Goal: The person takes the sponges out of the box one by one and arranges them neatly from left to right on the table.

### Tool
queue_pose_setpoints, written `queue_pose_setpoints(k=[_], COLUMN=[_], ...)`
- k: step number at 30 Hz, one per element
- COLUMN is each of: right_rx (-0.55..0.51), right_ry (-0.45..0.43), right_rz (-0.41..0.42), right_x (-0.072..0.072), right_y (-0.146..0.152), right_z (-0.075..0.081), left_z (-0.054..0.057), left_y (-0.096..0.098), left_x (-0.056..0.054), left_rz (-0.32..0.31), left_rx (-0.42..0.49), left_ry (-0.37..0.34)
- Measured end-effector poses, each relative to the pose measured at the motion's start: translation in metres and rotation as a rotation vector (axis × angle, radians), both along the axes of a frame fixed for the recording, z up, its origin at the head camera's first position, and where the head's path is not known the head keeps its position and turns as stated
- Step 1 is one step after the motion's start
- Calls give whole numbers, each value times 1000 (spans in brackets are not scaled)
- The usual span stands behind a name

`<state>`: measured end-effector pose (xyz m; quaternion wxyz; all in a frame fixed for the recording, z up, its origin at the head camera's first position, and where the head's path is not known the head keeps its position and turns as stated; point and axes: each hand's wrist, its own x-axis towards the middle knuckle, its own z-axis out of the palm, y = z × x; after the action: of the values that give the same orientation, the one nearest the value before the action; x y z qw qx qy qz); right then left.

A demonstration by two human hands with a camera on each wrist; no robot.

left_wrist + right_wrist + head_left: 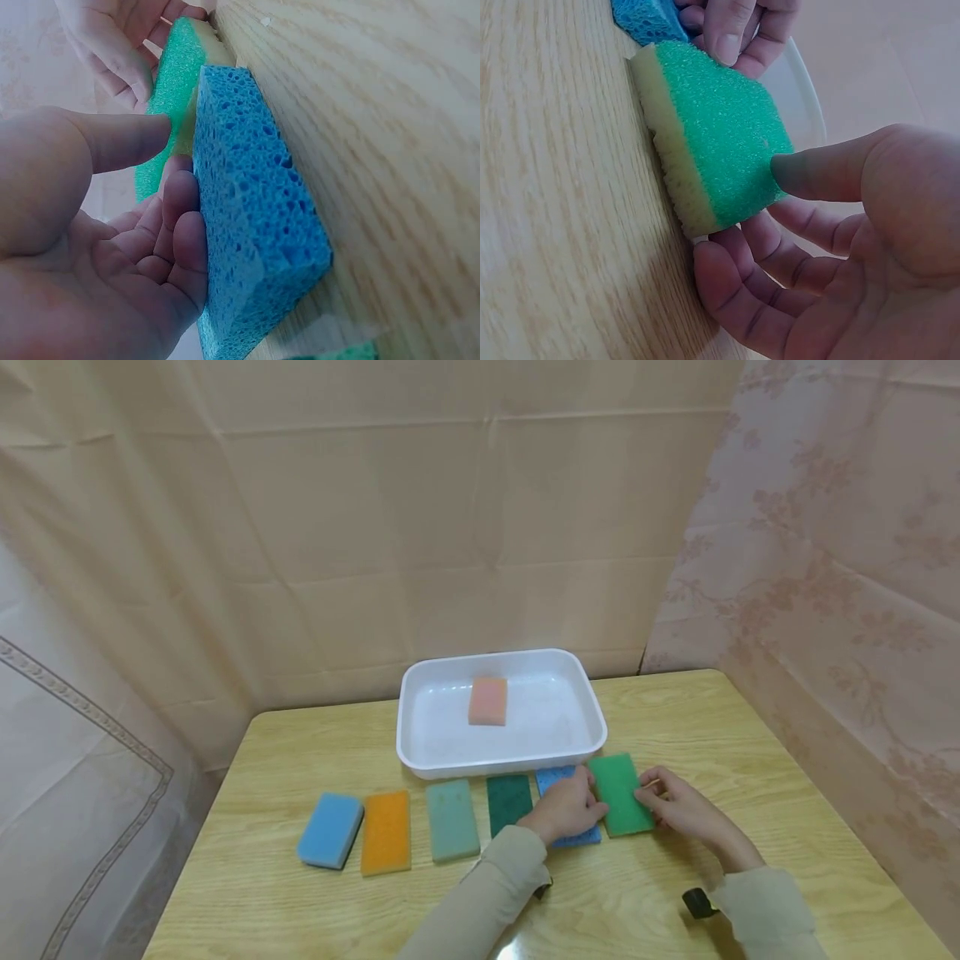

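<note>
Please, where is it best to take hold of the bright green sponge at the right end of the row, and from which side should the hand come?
Probably by its two long edges, from above. The bright green sponge lies flat on the table, green face up over a pale foam layer. The blue porous sponge sits close along its left edge, so the free right edge, beside the right hand, is easier to reach.

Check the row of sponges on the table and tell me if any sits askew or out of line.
The bright green sponge at the row's right end sits slightly angled and farther back than the others, between both hands. The rest lie roughly parallel.
</note>
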<state>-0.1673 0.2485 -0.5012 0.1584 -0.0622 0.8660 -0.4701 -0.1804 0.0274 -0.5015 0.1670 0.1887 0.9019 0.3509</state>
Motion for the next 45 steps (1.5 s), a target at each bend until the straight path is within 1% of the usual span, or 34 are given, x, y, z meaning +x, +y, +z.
queue_pose_setpoints(k=[6, 13, 19, 23, 27, 32, 40, 45], right_rx=[3, 6, 6, 27, 37, 28, 54, 55], right_ry=[-21, -35, -37, -47, -81, -123, -147, -154], right_rz=[-1, 3, 41, 88, 104, 83, 63, 71], right_x=[-1, -4, -4, -7, -13, -15, -18, -20], right_y=[-1, 0, 0, 0, 1, 1, 1, 0], right_z=[-2, -3, -4, -4, -5, -4, -3, -2], left_z=[1, -3, -5, -5, -4, -4, -3, -4], left_y=[2, 6, 9, 8, 6, 6, 5, 3], left_x=[0, 0, 1, 0, -2, -4, -5, -7], left_rz=[15, 50, 73, 68, 54, 53, 54, 57], left_rx=[-34, -51, -51, -46, -41, -45, -48, -40], left_ry=[-6, -9, -34, -51, -59, -65, -79, -69])
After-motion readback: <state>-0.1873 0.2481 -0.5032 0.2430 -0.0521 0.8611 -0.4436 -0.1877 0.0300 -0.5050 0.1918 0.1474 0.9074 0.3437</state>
